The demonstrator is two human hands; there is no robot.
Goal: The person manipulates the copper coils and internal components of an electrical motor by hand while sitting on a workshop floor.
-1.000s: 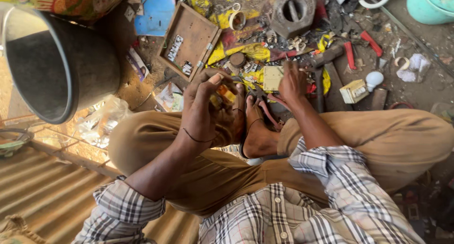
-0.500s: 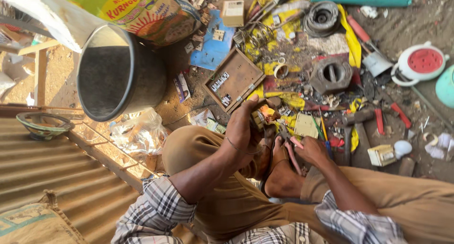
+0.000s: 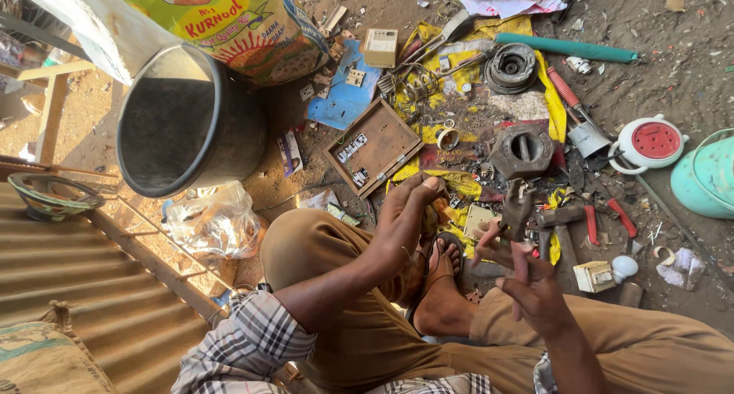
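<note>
The right hand (image 3: 527, 275) has lifted off the clutter, fingers spread; the left hand (image 3: 409, 214) curls around something hidden, beside the wooden tray (image 3: 375, 145) and black tub (image 3: 183, 123).

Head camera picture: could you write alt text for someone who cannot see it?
Seen from above, a person sits cross-legged on dirt ground, the left hand closed around a small yellowish object, the right hand open with fingers spread. Scattered ahead are a shallow wooden tray, a metal part with a slot, red-handled pliers and yellow scraps; a black bucket stands to the left.
</note>
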